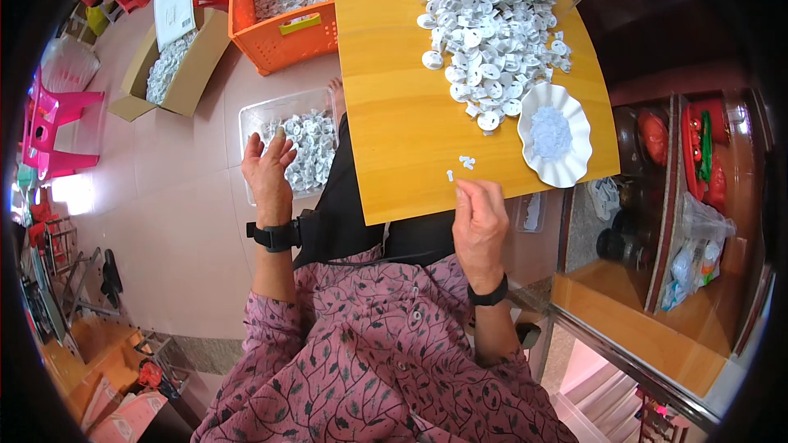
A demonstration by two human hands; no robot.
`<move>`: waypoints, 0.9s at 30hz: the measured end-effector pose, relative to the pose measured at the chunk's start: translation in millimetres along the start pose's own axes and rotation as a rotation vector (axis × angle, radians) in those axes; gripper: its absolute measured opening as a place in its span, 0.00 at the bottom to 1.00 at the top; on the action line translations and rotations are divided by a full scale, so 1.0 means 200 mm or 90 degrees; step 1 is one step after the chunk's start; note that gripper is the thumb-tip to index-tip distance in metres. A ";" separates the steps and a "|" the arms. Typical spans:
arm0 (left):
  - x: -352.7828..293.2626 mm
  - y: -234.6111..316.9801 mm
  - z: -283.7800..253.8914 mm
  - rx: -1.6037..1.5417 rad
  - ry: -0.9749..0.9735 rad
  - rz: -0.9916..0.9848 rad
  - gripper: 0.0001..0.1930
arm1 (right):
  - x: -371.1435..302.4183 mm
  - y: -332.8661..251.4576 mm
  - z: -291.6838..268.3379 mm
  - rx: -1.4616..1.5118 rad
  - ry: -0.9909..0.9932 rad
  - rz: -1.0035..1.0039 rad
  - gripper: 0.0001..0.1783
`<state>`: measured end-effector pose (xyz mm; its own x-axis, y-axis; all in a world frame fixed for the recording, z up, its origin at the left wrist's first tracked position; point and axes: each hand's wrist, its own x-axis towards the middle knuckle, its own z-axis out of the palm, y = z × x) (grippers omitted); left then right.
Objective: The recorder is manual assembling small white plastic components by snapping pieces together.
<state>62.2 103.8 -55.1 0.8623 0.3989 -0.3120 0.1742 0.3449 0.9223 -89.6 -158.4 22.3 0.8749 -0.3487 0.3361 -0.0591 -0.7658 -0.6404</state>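
My left hand (269, 176) is raised beside the table with its fingers apart and nothing in it. Below it on the floor stands a clear plastic bin (244, 135) of white plastic parts (305, 143). My right hand (481, 226) is at the table's near edge, thumb and fingers pinched together; what they hold, if anything, is too small to make out. Just beyond its fingertips lie a few tiny white pegs (467, 162). A scalloped white dish (580, 143) holds many small whitish pieces (550, 133). Behind it spreads a heap of round white plastic parts (492, 41).
The yellow wooden table (386, 115) ends close to my lap. On the floor to the left are an orange crate (283, 49) and a cardboard box (193, 74), both with white parts, and a pink stool (61, 127). Shelves (669, 197) with bags stand at the right.
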 end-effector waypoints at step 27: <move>-0.43 0.01 0.83 0.594 -0.724 0.611 0.08 | -0.05 0.10 -0.06 0.041 -0.017 0.044 0.05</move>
<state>67.2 -71.8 12.7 0.6178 -0.7284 0.2961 -0.7107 -0.3563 0.6066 -104.8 -177.0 15.0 0.8827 -0.3834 0.2715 -0.0888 -0.7037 -0.7049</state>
